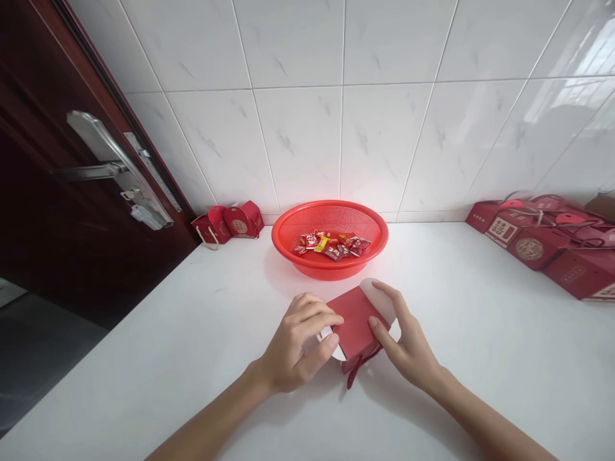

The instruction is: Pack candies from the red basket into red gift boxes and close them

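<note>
A small red cardboard gift box lies on the white table in front of me, its white-lined end flaps folded out and a dark red cord handle hanging at its near side. My left hand is at the box's left end, fingers curved over the edge and thumb by the white flap. At the right end, my right hand has its thumb on the red panel and its fingers behind the white flap, gripping that side. Whatever is inside the box is hidden.
Beyond the box, a red plastic basket holds several wrapped candies. Two red gift boxes stand at the back left beside a dark door. Several more red boxes are grouped at the right, against the tiled wall.
</note>
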Action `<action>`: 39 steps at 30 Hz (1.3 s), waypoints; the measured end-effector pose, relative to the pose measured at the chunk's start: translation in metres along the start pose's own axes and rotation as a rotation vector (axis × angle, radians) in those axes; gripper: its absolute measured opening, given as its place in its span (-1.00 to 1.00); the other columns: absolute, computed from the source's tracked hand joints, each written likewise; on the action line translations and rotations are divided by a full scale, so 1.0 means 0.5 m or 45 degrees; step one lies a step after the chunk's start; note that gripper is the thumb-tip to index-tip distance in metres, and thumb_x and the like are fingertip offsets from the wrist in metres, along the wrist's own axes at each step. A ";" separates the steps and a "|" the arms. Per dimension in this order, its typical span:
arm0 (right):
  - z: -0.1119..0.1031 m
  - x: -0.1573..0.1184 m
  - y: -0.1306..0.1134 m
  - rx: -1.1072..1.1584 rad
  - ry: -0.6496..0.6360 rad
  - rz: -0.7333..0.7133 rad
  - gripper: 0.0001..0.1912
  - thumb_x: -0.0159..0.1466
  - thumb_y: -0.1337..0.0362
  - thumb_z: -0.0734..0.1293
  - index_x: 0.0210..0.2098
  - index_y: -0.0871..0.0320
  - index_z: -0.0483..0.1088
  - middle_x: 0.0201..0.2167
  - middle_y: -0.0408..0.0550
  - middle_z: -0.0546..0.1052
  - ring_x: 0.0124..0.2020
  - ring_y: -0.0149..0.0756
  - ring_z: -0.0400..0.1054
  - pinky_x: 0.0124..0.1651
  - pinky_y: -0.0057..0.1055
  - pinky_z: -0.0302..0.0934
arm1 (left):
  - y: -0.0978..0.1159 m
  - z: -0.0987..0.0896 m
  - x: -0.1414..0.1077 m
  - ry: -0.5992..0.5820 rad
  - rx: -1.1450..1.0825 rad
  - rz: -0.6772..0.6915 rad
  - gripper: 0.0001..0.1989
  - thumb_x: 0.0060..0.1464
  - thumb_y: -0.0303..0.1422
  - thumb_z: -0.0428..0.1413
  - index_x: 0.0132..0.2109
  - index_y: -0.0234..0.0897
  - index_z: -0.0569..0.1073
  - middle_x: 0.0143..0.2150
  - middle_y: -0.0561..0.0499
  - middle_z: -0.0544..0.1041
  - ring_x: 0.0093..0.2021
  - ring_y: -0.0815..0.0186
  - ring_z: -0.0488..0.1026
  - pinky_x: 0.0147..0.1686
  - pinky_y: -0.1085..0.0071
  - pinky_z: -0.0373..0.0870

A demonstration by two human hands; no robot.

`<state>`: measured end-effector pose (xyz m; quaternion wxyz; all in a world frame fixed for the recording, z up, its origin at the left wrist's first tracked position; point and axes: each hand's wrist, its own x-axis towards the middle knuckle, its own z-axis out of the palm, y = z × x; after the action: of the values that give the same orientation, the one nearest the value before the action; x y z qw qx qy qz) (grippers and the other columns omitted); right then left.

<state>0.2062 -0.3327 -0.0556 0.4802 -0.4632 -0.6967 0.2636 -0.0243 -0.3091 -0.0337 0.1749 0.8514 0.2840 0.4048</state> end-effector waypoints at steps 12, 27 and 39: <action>-0.003 0.005 -0.003 0.150 -0.098 0.049 -0.56 0.46 0.22 0.16 0.31 0.02 0.08 0.15 0.10 0.45 -0.08 -0.18 0.53 -0.18 -0.32 0.52 | 0.003 0.010 0.004 0.073 0.069 0.010 -0.79 0.20 -0.33 0.01 -0.28 -0.19 0.55 -0.33 0.00 0.62 -0.25 0.19 0.52 0.11 0.06 0.33; -0.004 0.003 -0.002 0.215 -0.156 0.096 -0.55 0.47 0.23 0.14 0.31 0.00 0.02 0.10 0.08 0.45 -0.18 -0.24 0.50 -0.24 -0.35 0.47 | 0.012 0.004 0.008 0.080 0.086 0.025 -0.82 0.17 -0.37 0.02 -0.30 -0.20 0.53 -0.34 0.03 0.63 -0.25 0.22 0.55 0.14 0.09 0.30; -0.003 0.000 0.004 0.237 -0.127 0.147 -0.56 0.49 0.13 0.17 0.31 -0.03 0.04 0.13 0.05 0.42 -0.14 -0.23 0.48 -0.16 -0.33 0.47 | 0.009 0.000 0.008 0.083 0.074 0.098 -0.86 0.15 -0.46 0.06 -0.25 -0.24 0.53 -0.30 0.06 0.63 -0.20 0.29 0.55 0.17 0.21 0.26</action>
<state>0.2084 -0.3318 -0.0566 0.4698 -0.4421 -0.6645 0.3772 -0.0209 -0.3104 -0.0288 0.1251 0.8527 0.2682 0.4304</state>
